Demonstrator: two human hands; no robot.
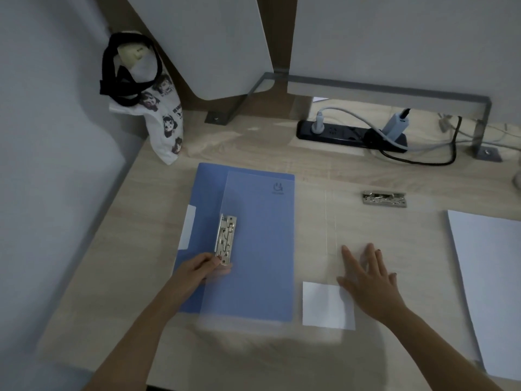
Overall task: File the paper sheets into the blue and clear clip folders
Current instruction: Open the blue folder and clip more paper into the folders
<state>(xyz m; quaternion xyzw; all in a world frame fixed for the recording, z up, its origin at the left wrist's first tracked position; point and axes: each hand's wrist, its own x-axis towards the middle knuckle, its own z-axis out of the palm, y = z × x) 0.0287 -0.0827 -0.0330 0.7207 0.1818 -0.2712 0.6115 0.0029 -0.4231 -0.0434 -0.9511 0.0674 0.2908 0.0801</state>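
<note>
The paper sheets (493, 277) lie at the right edge of the table (141, 221), at 3 o'clock from the right hand (369, 280). Their long axis runs about from 11 to 5 o'clock. This hand is much nearer to them and rests flat, with straight fingers, on the opened clear folder (253, 249). At 9 o'clock, the left hand (197, 270) pinches the lower end of the metal clip (225, 239), above the blue folder (208, 193). In my judgement, the right hand should fetch the sheets.
</note>
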